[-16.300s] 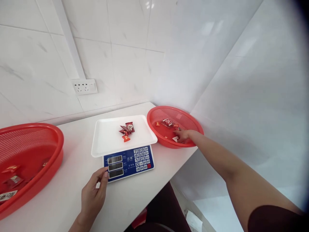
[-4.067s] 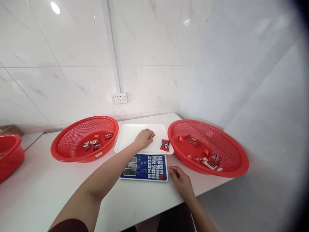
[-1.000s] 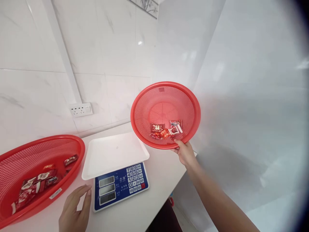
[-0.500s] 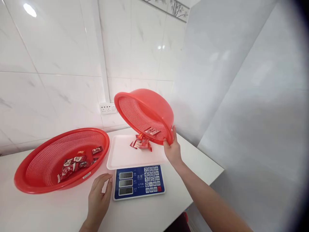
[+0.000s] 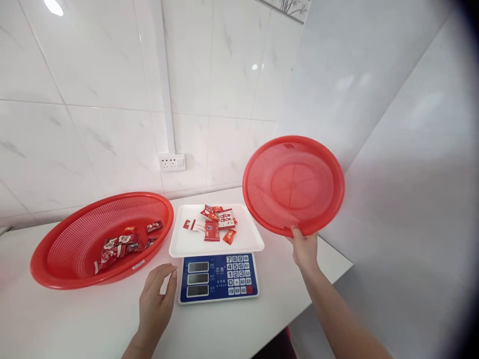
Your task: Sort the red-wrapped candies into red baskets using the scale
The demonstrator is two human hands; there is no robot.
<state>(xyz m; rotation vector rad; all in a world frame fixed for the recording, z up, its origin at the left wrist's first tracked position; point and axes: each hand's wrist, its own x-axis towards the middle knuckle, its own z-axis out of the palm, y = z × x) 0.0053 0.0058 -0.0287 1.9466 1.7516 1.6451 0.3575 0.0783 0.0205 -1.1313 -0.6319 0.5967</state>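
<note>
My right hand [image 5: 305, 248] grips the lower rim of a red plastic colander [image 5: 294, 184], held up at the right with its empty inside facing me. Several small red and white candy packets [image 5: 219, 223] lie in a loose heap on the white tray [image 5: 179, 244] of a digital scale [image 5: 219, 279]. By the left edge of the scale's blue keypad panel, my left hand [image 5: 157, 296] rests with loosely curved fingers and a gap to the thumb; nothing is in it. A second red colander [image 5: 56, 264], tilted at the left, holds several dark red packets [image 5: 121, 247].
A white table [image 5: 93, 319] bears the scale and the left colander. Behind it stands a tiled wall with a power socket [image 5: 172, 162]. The grey wall panel [image 5: 392, 199] is at the right, past the table's corner.
My right hand has swung the colander right and turned its inside toward me. The packets that were dropping from it now lie on the tray. My left hand has hardly moved.
</note>
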